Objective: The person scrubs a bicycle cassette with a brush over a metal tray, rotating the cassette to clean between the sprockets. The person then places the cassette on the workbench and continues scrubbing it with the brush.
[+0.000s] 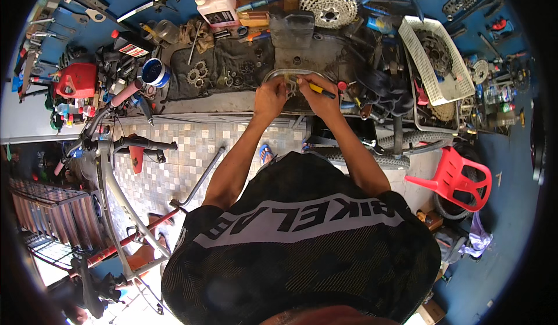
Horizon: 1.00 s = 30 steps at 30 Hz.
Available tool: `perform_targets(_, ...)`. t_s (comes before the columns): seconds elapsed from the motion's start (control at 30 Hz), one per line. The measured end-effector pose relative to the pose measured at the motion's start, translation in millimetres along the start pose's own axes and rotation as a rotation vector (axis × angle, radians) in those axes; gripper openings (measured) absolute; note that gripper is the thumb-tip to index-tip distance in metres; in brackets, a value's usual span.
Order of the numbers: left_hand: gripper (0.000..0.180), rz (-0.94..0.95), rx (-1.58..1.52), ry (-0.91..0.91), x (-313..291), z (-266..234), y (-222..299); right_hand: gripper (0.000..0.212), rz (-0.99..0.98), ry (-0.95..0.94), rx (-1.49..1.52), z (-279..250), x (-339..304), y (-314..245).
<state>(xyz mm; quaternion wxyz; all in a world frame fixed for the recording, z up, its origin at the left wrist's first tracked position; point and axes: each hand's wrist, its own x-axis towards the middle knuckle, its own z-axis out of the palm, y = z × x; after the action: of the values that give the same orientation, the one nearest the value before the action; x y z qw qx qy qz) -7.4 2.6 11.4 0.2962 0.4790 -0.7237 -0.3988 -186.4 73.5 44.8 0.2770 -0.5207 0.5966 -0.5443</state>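
Over the front of the workbench (209, 104), both my hands are close together above a shallow metal tray (302, 71). My right hand (321, 101) grips a slim hand tool with a yellow-and-black handle (323, 90); its working end points left and cannot be made out. The fingers of my left hand (271, 99) are bent and closed at the tray's left side, near a small metal part (292, 85) between the two hands. Whether they pinch that part is hidden. Left of the tray, sprockets (197, 75) and small parts lie on a dark cloth (218, 54).
A large cassette (329, 8) stands at the back, near a pale pink jug (217, 9). A blue-and-white tub (155, 72) sits left; a white plastic basket (465, 89) holds parts at right. Below are a bicycle frame (119, 203), a tire (360, 157) and a red chair (456, 179).
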Motion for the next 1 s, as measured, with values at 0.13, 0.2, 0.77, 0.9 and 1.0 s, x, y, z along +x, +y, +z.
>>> perform_targets(0.13, 0.027, -0.091, -0.224, 0.005, -4, -2, 4, 0.027, 0.155, -0.029, -0.079, -20, -9, 49)
perform_targets(0.2, 0.024, -0.222, -0.424, -0.054, -5, -7, 6, 0.029, 0.281, -0.078, -0.003, -28, -12, 56)
perform_targets(0.77, 0.026, -0.302, -0.51, -0.143, 0, 1, 0, 0.037, 0.251, -0.073, -0.152, -36, 4, 4)
perform_targets(0.9, 0.025, -0.158, -0.373, -0.1, 1, 9, 0, 0.026, -0.051, 0.119, 0.049, 3, -1, 20)
perform_targets(1.0, 0.025, -0.185, -0.349, -0.019, -2, -2, 11, 0.03, 0.215, -0.034, -0.142, -27, 3, 25)
